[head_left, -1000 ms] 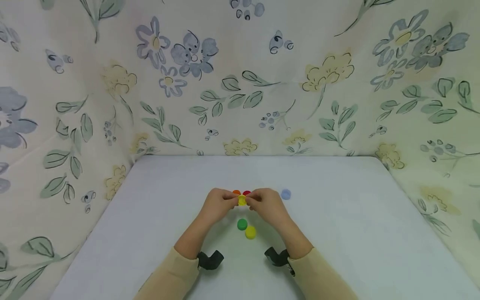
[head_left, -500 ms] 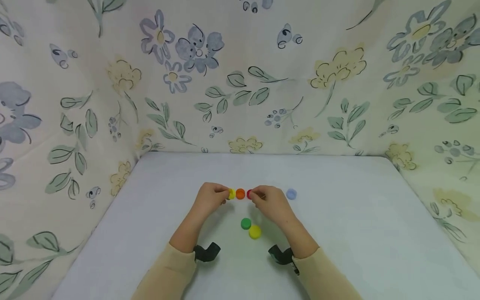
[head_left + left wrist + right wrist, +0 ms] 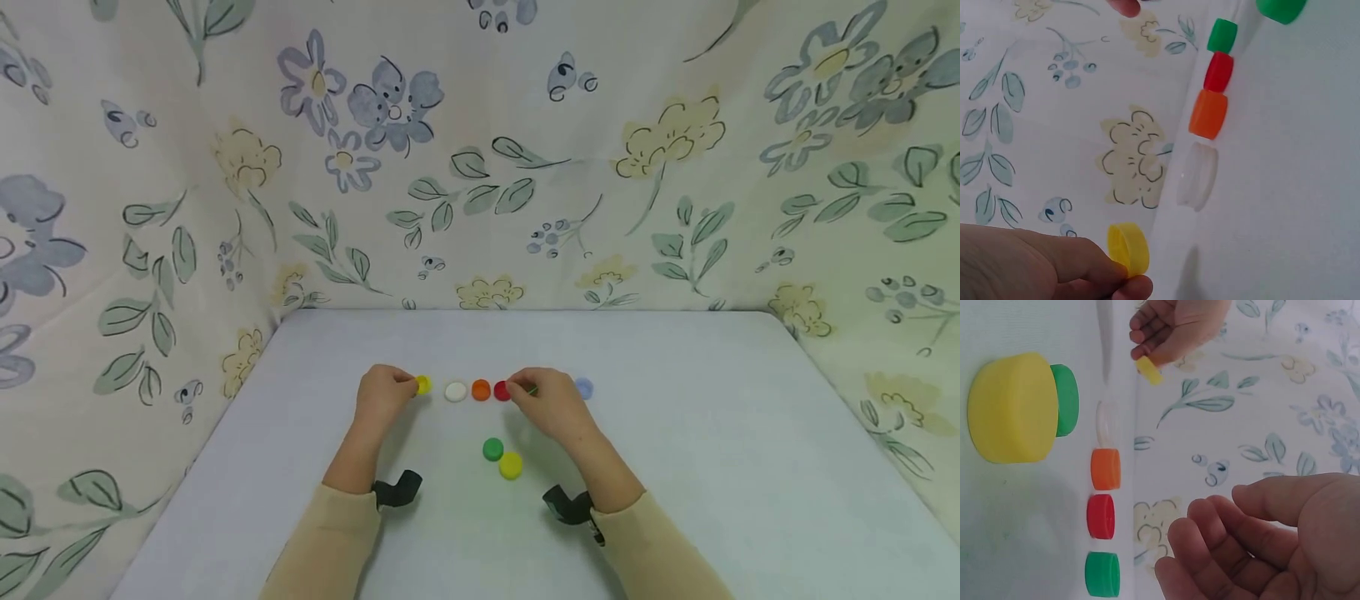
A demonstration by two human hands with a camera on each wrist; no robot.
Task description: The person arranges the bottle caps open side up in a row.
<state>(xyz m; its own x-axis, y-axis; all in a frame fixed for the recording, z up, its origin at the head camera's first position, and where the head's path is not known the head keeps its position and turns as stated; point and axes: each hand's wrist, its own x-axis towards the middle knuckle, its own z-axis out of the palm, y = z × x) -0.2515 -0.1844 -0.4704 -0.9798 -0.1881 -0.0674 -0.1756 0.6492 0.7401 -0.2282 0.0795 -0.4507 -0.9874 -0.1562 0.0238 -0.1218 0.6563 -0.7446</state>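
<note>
My left hand (image 3: pixel 382 396) pinches a yellow bottle cap (image 3: pixel 1137 249) between thumb and fingers, held above the white table at the left end of a row of caps. Along that row lie a white cap (image 3: pixel 455 392), an orange cap (image 3: pixel 481 390), a red cap (image 3: pixel 502 390) and a green cap (image 3: pixel 1102 574). My right hand (image 3: pixel 551 400) hovers by the red and green caps, fingers loosely bent and holding nothing. It mostly hides that green cap in the head view.
Nearer to me, another green cap (image 3: pixel 492 449) and a larger yellow cap (image 3: pixel 511 466) lie close together on the table (image 3: pixel 712 467). A pale blue cap (image 3: pixel 584 388) lies right of the row. Flowered cloth (image 3: pixel 480 167) hangs behind the table.
Both hands were at the yellow cap in the middle. The right hand has let go and shifted right; the left hand has carried the cap left, uncovering the white one.
</note>
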